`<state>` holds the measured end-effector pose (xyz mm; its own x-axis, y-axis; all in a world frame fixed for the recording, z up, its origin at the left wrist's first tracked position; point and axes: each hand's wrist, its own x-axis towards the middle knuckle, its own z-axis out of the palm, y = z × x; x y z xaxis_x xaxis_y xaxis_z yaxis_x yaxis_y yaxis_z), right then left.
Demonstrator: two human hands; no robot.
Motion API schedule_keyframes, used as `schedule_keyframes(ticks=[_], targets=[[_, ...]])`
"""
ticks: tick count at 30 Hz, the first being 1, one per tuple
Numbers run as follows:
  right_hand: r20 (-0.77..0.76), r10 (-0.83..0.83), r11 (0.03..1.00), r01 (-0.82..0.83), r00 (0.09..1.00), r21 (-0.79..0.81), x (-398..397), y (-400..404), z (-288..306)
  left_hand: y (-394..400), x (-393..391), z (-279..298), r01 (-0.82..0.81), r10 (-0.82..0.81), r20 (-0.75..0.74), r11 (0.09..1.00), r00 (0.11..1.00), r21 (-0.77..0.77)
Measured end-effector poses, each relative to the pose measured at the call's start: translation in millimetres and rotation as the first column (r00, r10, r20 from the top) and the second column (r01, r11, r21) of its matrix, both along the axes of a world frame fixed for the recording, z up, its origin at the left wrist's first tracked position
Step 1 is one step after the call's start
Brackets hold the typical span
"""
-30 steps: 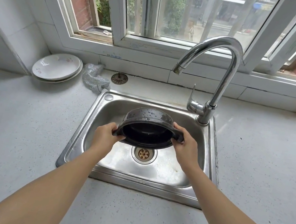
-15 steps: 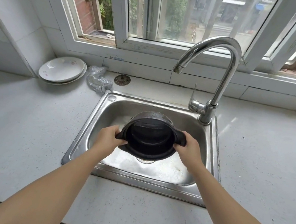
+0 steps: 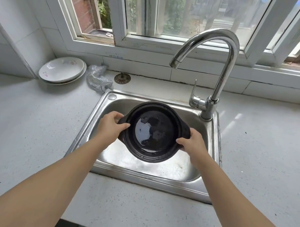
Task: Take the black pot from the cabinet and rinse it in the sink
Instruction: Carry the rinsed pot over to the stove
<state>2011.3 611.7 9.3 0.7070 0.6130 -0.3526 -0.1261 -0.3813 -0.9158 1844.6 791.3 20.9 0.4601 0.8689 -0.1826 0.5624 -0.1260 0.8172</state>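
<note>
both hands grip the black pot (image 3: 153,133) by its side handles, left hand (image 3: 110,126) and right hand (image 3: 192,144) curled on opposite ends, pot mouth-up over the sink (image 3: 202,172) basin, faucet (image 3: 174,63) spout beyond it toward the worktop's back edge.

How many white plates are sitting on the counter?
2. The white plates are stacked one on the other at the back left of the counter, beside the silver scrubber. A third under them cannot be ruled out.
</note>
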Motion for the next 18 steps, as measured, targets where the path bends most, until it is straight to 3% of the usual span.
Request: schedule_keyframes(ticks=[9,18], targets=[[-0.098,-0.146,0.989,0.149,0.984,0.024,-7,-14,3,-17,8,2,-0.036,0.039,0.068,0.998,0.997,-0.043],[-0.114,-0.362,0.931,0.366,0.925,0.013,-29,-49,15,-28,22,3,0.143,-0.131,0.121,0.986,0.984,-0.088]])
